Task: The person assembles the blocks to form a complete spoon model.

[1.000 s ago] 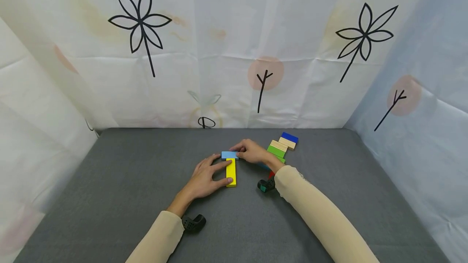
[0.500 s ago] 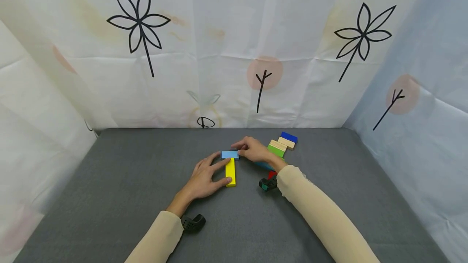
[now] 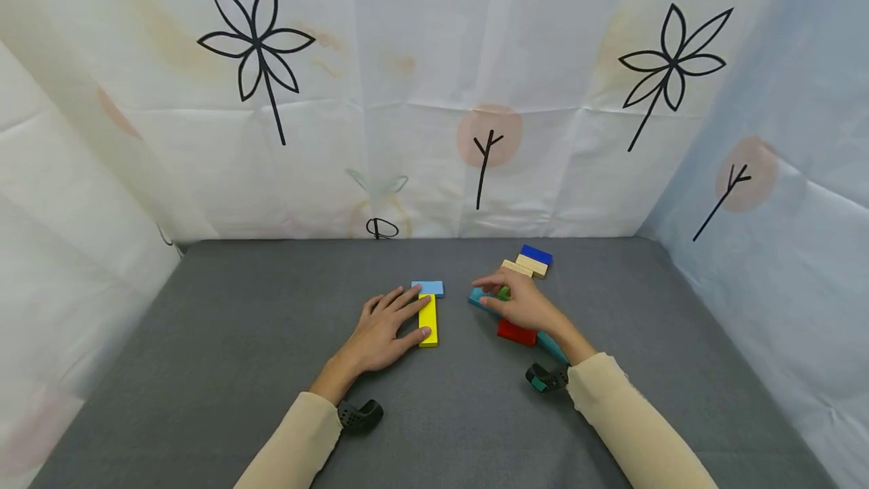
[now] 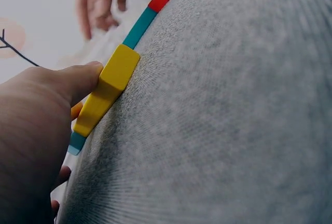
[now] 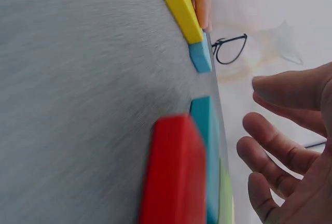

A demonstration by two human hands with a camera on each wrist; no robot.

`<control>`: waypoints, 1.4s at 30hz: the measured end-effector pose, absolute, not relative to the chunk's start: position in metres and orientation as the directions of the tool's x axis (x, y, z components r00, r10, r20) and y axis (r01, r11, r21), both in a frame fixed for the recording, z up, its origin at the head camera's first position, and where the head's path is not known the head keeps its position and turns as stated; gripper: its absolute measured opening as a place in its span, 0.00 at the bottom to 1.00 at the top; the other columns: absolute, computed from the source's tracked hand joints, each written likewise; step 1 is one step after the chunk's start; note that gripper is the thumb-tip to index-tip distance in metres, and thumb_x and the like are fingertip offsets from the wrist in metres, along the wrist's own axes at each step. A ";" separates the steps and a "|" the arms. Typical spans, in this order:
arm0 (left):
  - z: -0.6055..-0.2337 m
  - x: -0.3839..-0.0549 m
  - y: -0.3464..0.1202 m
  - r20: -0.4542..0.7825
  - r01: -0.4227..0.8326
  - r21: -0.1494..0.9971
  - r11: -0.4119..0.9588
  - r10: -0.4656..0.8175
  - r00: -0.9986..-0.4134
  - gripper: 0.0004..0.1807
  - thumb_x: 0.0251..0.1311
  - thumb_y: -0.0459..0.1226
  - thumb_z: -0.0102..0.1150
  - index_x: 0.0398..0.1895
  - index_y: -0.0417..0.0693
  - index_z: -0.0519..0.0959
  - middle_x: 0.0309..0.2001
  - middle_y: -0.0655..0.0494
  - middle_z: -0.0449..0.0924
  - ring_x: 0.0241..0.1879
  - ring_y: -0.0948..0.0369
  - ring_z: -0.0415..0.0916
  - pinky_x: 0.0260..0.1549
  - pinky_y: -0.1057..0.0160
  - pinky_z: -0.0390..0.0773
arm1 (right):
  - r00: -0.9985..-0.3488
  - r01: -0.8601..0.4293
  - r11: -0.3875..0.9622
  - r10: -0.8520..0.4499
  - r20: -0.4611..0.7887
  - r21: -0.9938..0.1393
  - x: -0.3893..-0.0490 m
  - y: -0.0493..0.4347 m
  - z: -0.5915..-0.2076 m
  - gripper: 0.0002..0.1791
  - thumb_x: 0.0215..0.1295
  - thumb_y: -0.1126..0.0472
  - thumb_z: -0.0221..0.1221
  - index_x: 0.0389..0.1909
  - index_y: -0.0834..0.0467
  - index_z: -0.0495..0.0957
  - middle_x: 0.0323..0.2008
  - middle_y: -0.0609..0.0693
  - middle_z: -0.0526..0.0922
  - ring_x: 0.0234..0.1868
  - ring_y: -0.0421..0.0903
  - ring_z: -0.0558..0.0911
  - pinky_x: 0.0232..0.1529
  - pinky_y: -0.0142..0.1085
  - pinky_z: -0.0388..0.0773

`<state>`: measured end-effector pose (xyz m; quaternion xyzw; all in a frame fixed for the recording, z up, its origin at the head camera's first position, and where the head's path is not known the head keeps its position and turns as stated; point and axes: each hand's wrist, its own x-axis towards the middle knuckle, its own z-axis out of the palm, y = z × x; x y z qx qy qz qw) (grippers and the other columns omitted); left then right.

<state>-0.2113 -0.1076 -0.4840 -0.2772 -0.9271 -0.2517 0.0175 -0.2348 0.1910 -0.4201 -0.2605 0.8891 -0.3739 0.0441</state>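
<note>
A yellow block (image 3: 428, 321) lies lengthwise on the grey table, its far end meeting a light blue block (image 3: 428, 289) set crosswise. My left hand (image 3: 385, 329) rests against the yellow block, its thumb at the near end and its index finger at the far end, fingers fairly straight. In the left wrist view the thumb touches the top of the yellow block (image 4: 111, 81). Over the group of blocks at the right hovers my right hand (image 3: 526, 302), its fingers parted and holding nothing. Below it lie a teal block (image 3: 479, 299) and a red block (image 3: 517, 333).
Behind the right hand lie plain wood blocks (image 3: 532, 266) and a dark blue block (image 3: 537, 253). A green block (image 3: 503, 293) is partly hidden by that hand. Another teal block (image 3: 552, 347) sits near the right wrist. A white printed curtain (image 3: 421, 81) stands behind the table.
My right hand has let go of the light blue block and moved right, over the other blocks. The left hand stays at the yellow block, its fingers shifted slightly toward the light blue block.
</note>
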 end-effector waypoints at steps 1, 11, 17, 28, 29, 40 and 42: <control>-0.484 -0.211 -0.108 0.171 0.521 0.458 0.720 0.504 -0.847 0.35 0.73 0.60 0.48 0.78 0.59 0.65 0.80 0.58 0.53 0.78 0.48 0.49 0.70 0.35 0.47 | -0.860 -0.434 0.586 -0.496 0.121 -0.685 -0.229 0.196 -0.422 0.17 0.71 0.64 0.63 0.58 0.62 0.82 0.48 0.54 0.82 0.48 0.51 0.79 0.46 0.45 0.78; -0.484 -0.211 -0.108 0.154 0.506 0.468 0.725 0.497 -0.854 0.35 0.73 0.61 0.48 0.78 0.60 0.64 0.80 0.60 0.52 0.78 0.49 0.48 0.71 0.35 0.45 | -0.879 -0.447 0.671 -0.453 0.150 -0.591 -0.193 0.234 -0.433 0.18 0.62 0.59 0.72 0.53 0.57 0.86 0.39 0.47 0.79 0.39 0.46 0.77 0.37 0.40 0.76; -0.483 -0.212 -0.108 0.144 0.500 0.460 0.734 0.494 -0.858 0.35 0.73 0.61 0.47 0.78 0.60 0.63 0.80 0.61 0.51 0.79 0.50 0.48 0.71 0.37 0.45 | -0.873 -0.441 0.701 -0.479 0.088 -0.561 -0.191 0.237 -0.432 0.21 0.59 0.60 0.74 0.54 0.55 0.86 0.40 0.47 0.77 0.37 0.44 0.75 0.35 0.36 0.74; -0.484 -0.211 -0.108 0.145 0.504 0.454 0.735 0.497 -0.856 0.35 0.73 0.62 0.46 0.78 0.61 0.64 0.80 0.60 0.52 0.78 0.49 0.48 0.71 0.35 0.46 | -0.850 -0.431 0.697 -0.526 -0.001 -0.574 -0.189 0.239 -0.432 0.31 0.59 0.52 0.74 0.62 0.57 0.80 0.39 0.44 0.75 0.35 0.41 0.74 0.33 0.33 0.73; -0.484 -0.211 -0.107 0.146 0.504 0.454 0.735 0.497 -0.856 0.35 0.73 0.62 0.46 0.78 0.61 0.64 0.80 0.60 0.52 0.78 0.49 0.48 0.71 0.35 0.46 | -0.844 -0.429 0.692 -0.536 -0.015 -0.580 -0.189 0.239 -0.432 0.33 0.58 0.52 0.75 0.63 0.58 0.79 0.39 0.44 0.75 0.35 0.41 0.74 0.34 0.33 0.73; -0.484 -0.210 -0.107 0.151 0.504 0.452 0.736 0.494 -0.856 0.35 0.73 0.62 0.48 0.78 0.61 0.64 0.80 0.61 0.51 0.78 0.50 0.48 0.71 0.36 0.45 | -0.866 -0.383 0.695 -0.499 -0.026 -0.609 -0.186 0.234 -0.430 0.33 0.52 0.49 0.78 0.57 0.58 0.80 0.43 0.47 0.74 0.43 0.47 0.73 0.39 0.39 0.72; -0.483 -0.210 -0.108 0.150 0.506 0.452 0.734 0.497 -0.855 0.35 0.73 0.62 0.48 0.78 0.61 0.64 0.80 0.60 0.51 0.78 0.50 0.48 0.71 0.36 0.45 | -0.874 -0.385 0.694 -0.485 -0.001 -0.608 -0.184 0.231 -0.430 0.33 0.51 0.48 0.78 0.56 0.57 0.81 0.44 0.48 0.75 0.44 0.48 0.74 0.39 0.40 0.72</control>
